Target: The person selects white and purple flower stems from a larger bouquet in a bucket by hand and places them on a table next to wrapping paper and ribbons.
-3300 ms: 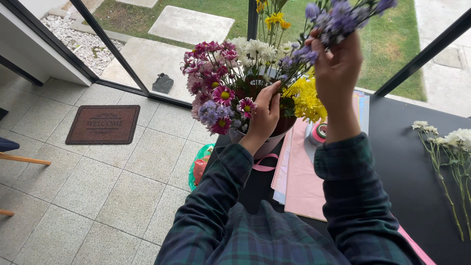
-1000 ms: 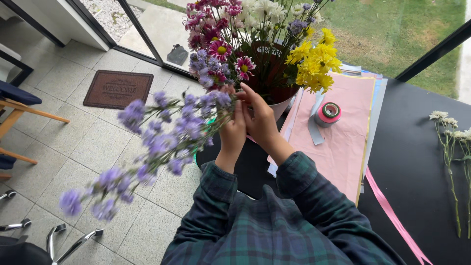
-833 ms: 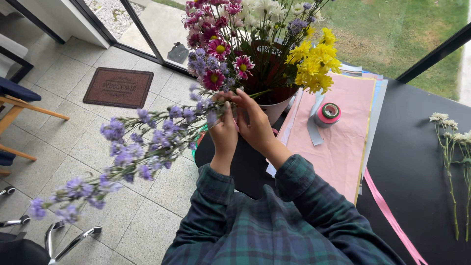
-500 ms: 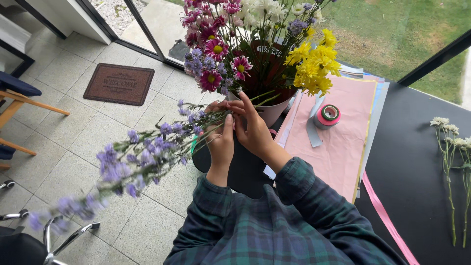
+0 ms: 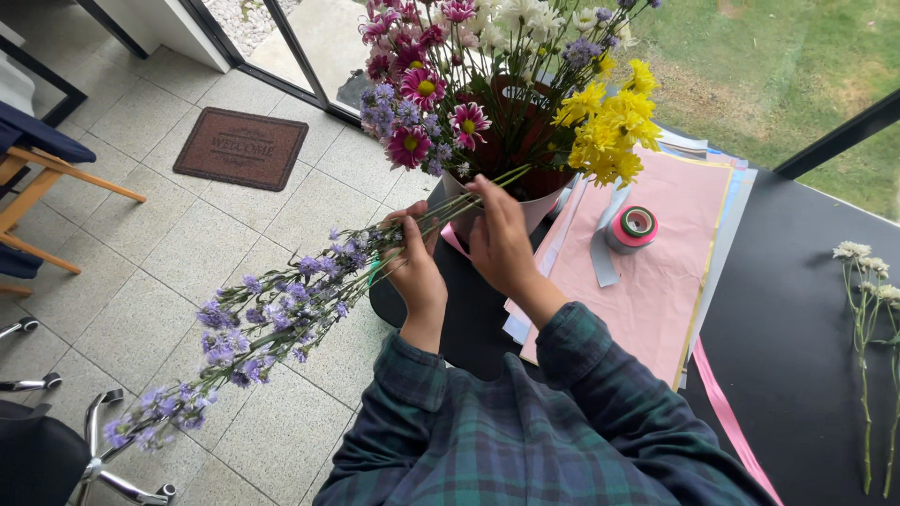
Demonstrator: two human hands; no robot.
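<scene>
The bunch of purple flowers [image 5: 272, 319] is held level, blooms out over the floor, cut ends toward the pot of mixed flowers [image 5: 497, 103]. The left hand [image 5: 412, 267] is closed around the stems [image 5: 441, 208]; the right hand [image 5: 502, 239] pinches their ends. The stems should be kept bundled, gripped lightly, and tilted gradually so that no bloom is bruised or snapped.

A flower-arranging corner, likely in a home or small studio by a garden door. A black table [image 5: 797, 337] carries a vase of mixed flowers [image 5: 506, 84], sheets of pink wrapping paper [image 5: 656, 272], a ribbon roll [image 5: 633, 228] and loose white stems [image 5: 862, 328]. A doormat [image 5: 241, 148] lies on floor tiles [image 5: 169, 272] before glass doors facing a lawn [image 5: 778, 66].
</scene>
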